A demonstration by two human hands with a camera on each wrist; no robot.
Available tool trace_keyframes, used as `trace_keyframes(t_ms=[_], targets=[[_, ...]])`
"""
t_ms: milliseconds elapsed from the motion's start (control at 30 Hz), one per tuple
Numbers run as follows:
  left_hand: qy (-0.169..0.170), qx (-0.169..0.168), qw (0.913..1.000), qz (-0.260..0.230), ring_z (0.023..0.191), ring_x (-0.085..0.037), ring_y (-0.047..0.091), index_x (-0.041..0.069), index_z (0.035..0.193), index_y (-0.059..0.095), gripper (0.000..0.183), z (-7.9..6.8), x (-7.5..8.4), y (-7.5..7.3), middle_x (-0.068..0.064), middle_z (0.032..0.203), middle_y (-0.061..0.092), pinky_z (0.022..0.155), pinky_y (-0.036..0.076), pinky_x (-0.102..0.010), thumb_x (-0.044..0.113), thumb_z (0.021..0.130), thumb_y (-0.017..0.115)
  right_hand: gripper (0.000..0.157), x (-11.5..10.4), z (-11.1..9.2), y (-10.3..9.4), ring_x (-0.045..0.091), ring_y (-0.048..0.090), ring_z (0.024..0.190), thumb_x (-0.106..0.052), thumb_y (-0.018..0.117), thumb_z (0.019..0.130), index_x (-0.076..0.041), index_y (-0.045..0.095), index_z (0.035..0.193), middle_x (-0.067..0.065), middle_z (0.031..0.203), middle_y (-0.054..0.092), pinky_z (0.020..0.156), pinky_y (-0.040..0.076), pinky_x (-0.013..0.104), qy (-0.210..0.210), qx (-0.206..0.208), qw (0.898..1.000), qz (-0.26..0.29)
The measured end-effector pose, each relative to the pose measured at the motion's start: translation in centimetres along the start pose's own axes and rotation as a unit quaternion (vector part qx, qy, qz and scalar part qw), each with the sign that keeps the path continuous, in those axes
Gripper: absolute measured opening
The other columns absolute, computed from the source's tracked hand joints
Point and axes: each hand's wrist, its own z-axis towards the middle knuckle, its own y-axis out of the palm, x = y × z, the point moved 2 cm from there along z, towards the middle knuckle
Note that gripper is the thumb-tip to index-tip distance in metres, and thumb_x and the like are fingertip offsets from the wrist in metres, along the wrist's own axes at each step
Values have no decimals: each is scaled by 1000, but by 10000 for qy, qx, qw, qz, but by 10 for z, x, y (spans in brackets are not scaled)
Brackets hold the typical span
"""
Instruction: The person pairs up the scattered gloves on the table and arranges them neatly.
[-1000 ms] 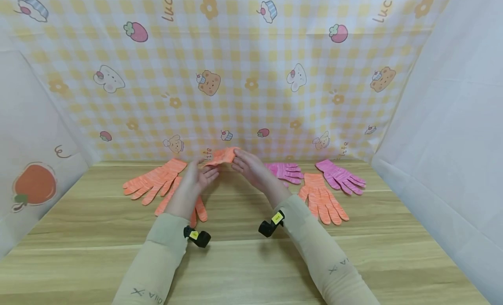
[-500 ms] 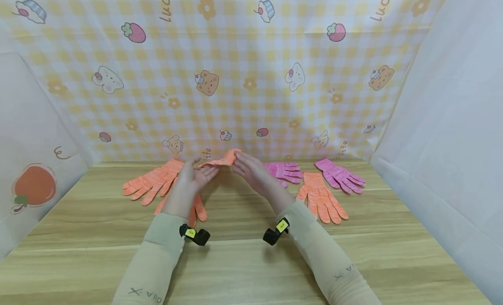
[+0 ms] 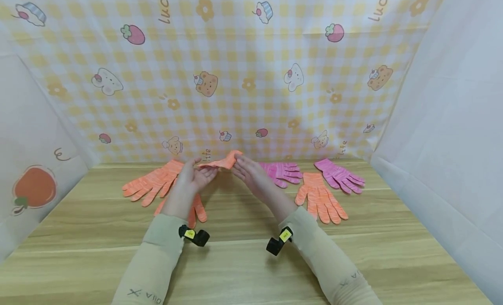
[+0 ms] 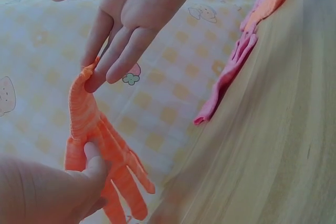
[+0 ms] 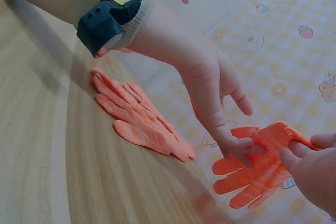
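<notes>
An orange knit glove (image 3: 221, 162) is held up off the table between both hands, near the back edge. My right hand (image 3: 251, 171) grips its cuff between the fingers; in the left wrist view this hand (image 4: 144, 1) reaches down from the top, thumb spread away. Lower on the glove (image 4: 86, 114), my left hand (image 4: 39, 187) holds the palm part with its fingers on the fabric. The right wrist view shows the left thumb standing free of the glove (image 5: 268, 153), whose fingers hang to the side.
Two more orange gloves (image 3: 155, 180) overlap at the left, one partly behind my left arm. To the right lie an orange glove (image 3: 322, 198) and two pink gloves (image 3: 284, 171) (image 3: 341, 176). A checked cloth (image 3: 251, 69) hangs behind the wooden table (image 3: 235, 265).
The held glove has sunk slightly and its cuff end has bent. My right wrist has moved a little right and toward me. The gloves on the table lie as before.
</notes>
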Motion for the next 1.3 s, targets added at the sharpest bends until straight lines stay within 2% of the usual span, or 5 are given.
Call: trace_keyframes(t_ms=[233,400,600,967,1300], targets=[[25,15,9995,315,123,-18,39,14,147,15,48,-1,1,1,-10,134,38,108,28,-29,18,103,34,59,-3,-11,4,35,22,140,-17,40,102,11,13,147,22,155,14,110,27,37,-175,-16,9996,-233],[43,-48,9976,687,95,-19,52,10,129,34,27,-6,1,1,-9,103,53,91,43,-30,15,103,40,59,-3,-17,5,35,24,139,-17,41,102,12,16,146,23,155,15,110,27,38,-249,-70,9991,-345],[295,-318,9962,750,75,-19,45,11,106,39,6,-14,-1,0,-6,81,48,80,42,-32,13,102,43,56,-4,-22,7,34,25,139,-16,41,102,12,19,146,22,154,17,110,27,39,-237,-100,9989,-382],[448,17,9865,1578,80,-15,60,14,139,29,41,-19,-5,8,-7,101,52,84,50,-28,5,101,41,45,-5,-33,8,36,30,136,-10,42,100,10,27,137,26,146,27,110,28,44,-364,88,9984,-433],[760,-82,9815,1758,65,-17,59,3,96,48,5,-23,-7,12,-7,76,56,65,52,-26,-1,98,45,55,-6,-41,5,42,38,130,-10,43,96,5,17,142,31,142,33,109,28,48,-532,418,9976,-139]])
